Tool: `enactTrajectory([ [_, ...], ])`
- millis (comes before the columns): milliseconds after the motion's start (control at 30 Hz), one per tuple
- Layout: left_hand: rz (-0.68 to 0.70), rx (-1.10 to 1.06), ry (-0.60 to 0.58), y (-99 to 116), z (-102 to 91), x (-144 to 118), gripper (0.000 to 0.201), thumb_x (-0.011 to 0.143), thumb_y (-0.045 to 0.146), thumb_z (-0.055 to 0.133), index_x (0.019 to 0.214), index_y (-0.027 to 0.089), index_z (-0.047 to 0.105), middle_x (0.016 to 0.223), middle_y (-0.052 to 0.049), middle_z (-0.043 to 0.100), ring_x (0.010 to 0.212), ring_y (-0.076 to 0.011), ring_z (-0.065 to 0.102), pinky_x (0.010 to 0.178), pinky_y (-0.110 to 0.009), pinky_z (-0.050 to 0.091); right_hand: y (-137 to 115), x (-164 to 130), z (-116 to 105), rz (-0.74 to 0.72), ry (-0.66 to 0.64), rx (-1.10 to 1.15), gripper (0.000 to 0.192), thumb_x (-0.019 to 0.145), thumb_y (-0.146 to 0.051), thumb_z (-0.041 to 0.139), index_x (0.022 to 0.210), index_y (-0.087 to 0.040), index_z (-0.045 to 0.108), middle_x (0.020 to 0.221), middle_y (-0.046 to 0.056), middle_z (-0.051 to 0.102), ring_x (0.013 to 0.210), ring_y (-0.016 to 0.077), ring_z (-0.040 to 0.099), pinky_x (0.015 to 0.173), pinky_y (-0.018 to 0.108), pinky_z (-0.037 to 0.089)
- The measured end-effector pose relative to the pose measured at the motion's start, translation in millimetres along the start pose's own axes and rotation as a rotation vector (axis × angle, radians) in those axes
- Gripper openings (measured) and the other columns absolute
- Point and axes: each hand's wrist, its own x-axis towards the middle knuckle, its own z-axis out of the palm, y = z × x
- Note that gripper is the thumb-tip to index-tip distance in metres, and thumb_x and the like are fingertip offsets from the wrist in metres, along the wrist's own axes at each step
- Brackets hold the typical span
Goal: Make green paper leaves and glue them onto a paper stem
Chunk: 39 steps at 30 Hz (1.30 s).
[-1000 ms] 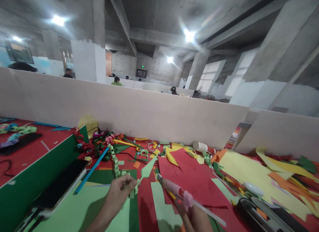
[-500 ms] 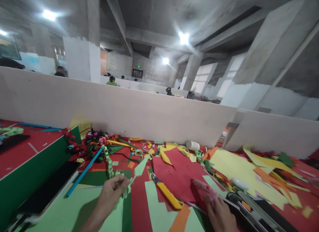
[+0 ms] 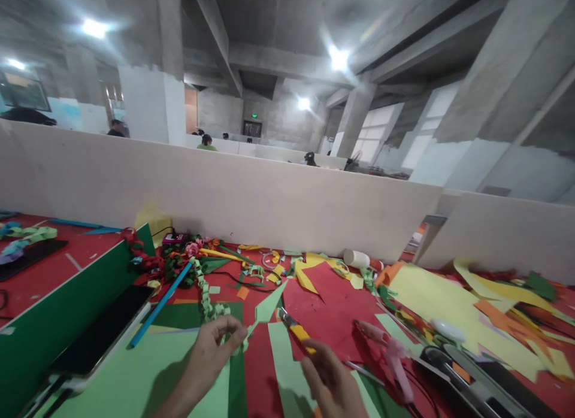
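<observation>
Head view of a paper-craft bench. The left hand (image 3: pixel 211 352), low and left of centre, pinches between thumb and fingertips the near end of a light-green paper strip (image 3: pixel 263 310); the strip runs from the pinch up and to the right, away from the person, widening into an arrowhead-shaped tip that points toward the far right. The right hand (image 3: pixel 330 379), low and right of centre, has its fingers closed on the rear of a yellow utility knife (image 3: pixel 294 328), whose long axis lies from the hand up and to the left, so that its blade end sits just beside the arrowhead tip, a little right of it and nearer; whether blade and paper touch cannot be told. The two long axes thus converge toward a point near the tip, strip coming from the left and knife from the right. The right hand is the nearer one to the knife's blade end, the left the nearer one to the strip's stem. To the right of the right hand, apart from it, a pink glue gun (image 3: pixel 386 346) lies on the red paper sheet (image 3: pixel 332 304), nozzle toward the far left. A blue stick (image 3: pixel 159 304) and a folded green paper chain (image 3: pixel 206 295) lie left and beyond the left hand, beside a dark phone (image 3: pixel 103 337) on the near left.
</observation>
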Motion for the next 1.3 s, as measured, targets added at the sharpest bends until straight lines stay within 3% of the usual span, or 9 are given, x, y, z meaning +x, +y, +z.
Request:
enactTrajectory([
  [67,0.009,0.025,-0.012,1,1.2,-1,0.042,0.083,0.059,0.072,0.071,0.019,0.071,0.068,-0.002,0.065,0.069,-0.0203,0.057,0.066,-0.027,0.042,-24,24,31,0.055,-0.167,0.271,0.064,0.089,-0.073,0.058,0.12,-0.017,0.064,0.069,-0.003,0.058,0.05,0.0126,0.05,0.051,0.026,0.041],
  [133,0.016,0.053,-0.019,2,1.5,-1,0.037,0.083,0.054,0.073,0.07,0.019,0.071,0.069,-0.002,0.066,0.07,-0.0218,0.059,0.068,-0.028,0.042,-41,44,49,0.053,-0.242,0.364,0.059,0.086,-0.075,0.062,0.095,-0.017,0.064,0.059,-0.006,0.052,0.047,0.0102,0.042,0.051,0.025,0.038],
  [233,0.017,0.106,-0.029,1,1.1,-1,0.031,0.083,0.048,0.072,0.069,0.02,0.071,0.072,-0.003,0.068,0.073,-0.0234,0.061,0.071,-0.03,0.043,-49,59,59,0.041,-0.255,0.369,0.058,0.085,-0.074,0.064,0.066,-0.021,0.05,0.051,-0.007,0.044,0.048,0.0094,0.039,0.05,0.024,0.034],
  [533,-0.008,0.213,-0.037,0,1.5,-3,0.027,0.085,0.044,0.066,0.071,0.021,0.069,0.075,-0.002,0.068,0.079,-0.0248,0.061,0.077,-0.031,0.043,-35,51,64,0.059,-0.254,0.364,0.057,0.087,-0.071,0.064,0.063,-0.022,0.047,0.053,-0.006,0.045,0.048,0.0095,0.04,0.05,0.024,0.031],
  [1067,-0.029,0.171,0.021,2,6.7,-1,0.03,0.08,0.046,0.067,0.064,0.022,0.058,0.064,0.0,0.062,0.07,-0.0222,0.061,0.07,-0.031,0.046,-45,48,68,0.074,-0.225,0.345,0.062,0.079,-0.079,0.064,0.063,-0.022,0.049,0.053,-0.003,0.049,0.049,0.0111,0.043,0.048,0.025,0.031],
  [1200,-0.057,0.079,-0.003,-2,5.2,-1,0.024,0.079,0.043,0.072,0.082,0.02,0.067,0.075,-0.002,0.07,0.076,-0.0235,0.066,0.069,-0.03,0.05,-46,48,68,0.072,-0.233,0.345,0.062,0.078,-0.08,0.065,0.061,-0.022,0.048,0.053,-0.003,0.048,0.048,0.0107,0.042,0.048,0.025,0.031],
  [1300,-0.084,0.07,-0.027,-3,3.7,0,0.029,0.079,0.042,0.073,0.096,0.018,0.073,0.079,-0.005,0.075,0.078,-0.0242,0.069,0.071,-0.031,0.052,-45,47,69,0.068,-0.242,0.352,0.062,0.079,-0.079,0.064,0.062,-0.022,0.049,0.053,-0.004,0.047,0.048,0.0105,0.042,0.048,0.025,0.031],
])
